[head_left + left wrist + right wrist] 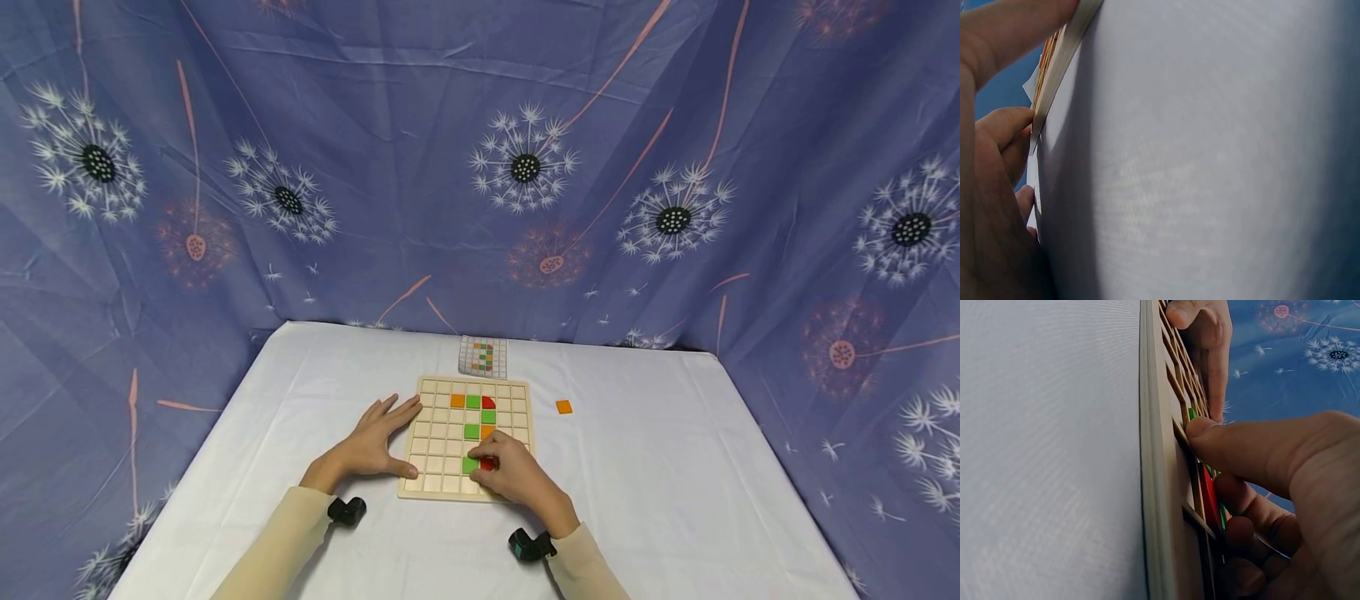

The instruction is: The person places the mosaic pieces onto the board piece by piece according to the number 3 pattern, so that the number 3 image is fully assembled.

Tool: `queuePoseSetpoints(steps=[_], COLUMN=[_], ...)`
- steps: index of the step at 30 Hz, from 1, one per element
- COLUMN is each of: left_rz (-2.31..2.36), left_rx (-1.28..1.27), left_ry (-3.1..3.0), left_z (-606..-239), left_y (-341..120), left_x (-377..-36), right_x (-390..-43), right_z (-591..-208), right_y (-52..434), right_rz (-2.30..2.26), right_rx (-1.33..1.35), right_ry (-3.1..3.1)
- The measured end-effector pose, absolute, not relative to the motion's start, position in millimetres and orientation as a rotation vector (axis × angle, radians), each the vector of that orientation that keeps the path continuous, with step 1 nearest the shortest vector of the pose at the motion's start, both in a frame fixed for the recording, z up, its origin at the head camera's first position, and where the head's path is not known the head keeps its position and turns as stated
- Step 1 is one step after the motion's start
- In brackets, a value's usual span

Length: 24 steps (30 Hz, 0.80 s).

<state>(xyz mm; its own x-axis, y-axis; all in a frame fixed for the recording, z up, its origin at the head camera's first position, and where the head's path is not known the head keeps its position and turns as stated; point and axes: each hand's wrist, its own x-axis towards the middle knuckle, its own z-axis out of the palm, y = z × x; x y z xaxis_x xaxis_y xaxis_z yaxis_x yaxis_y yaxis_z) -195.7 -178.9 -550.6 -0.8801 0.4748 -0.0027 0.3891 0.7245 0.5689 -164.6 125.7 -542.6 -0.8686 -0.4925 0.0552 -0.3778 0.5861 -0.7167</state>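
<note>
A wooden grid board (438, 433) lies on the white table, holding several orange, green and red tiles. My right hand (497, 460) rests on the board's near right part, its fingers curled round a red tile (487, 465) beside a green tile (470, 464). In the right wrist view the thumb (1235, 440) presses on the grid and the red tile (1209, 490) sits between the fingers. My left hand (378, 442) lies flat with straight fingers against the board's left edge (1063, 56), thumb at the lower left corner.
A loose orange tile (564, 407) lies on the white tablecloth (660, 467) right of the board. A small pattern card (483, 356) sits behind the board. Blue dandelion-print fabric (480, 167) hangs on all sides of the table.
</note>
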Motion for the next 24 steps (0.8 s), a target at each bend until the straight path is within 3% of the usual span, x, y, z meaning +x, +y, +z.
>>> queuePoseSetpoints(steps=[24], left_rz=[0.862], left_rx=[0.688], left_ry=[2.774], left_z=[-550], left_y=[-179], left_x=[-195], right_x=[-177], right_z=[-521], right_y=[145], right_rz=[-1.213], right_rx=[-0.793], right_ry=[2.700])
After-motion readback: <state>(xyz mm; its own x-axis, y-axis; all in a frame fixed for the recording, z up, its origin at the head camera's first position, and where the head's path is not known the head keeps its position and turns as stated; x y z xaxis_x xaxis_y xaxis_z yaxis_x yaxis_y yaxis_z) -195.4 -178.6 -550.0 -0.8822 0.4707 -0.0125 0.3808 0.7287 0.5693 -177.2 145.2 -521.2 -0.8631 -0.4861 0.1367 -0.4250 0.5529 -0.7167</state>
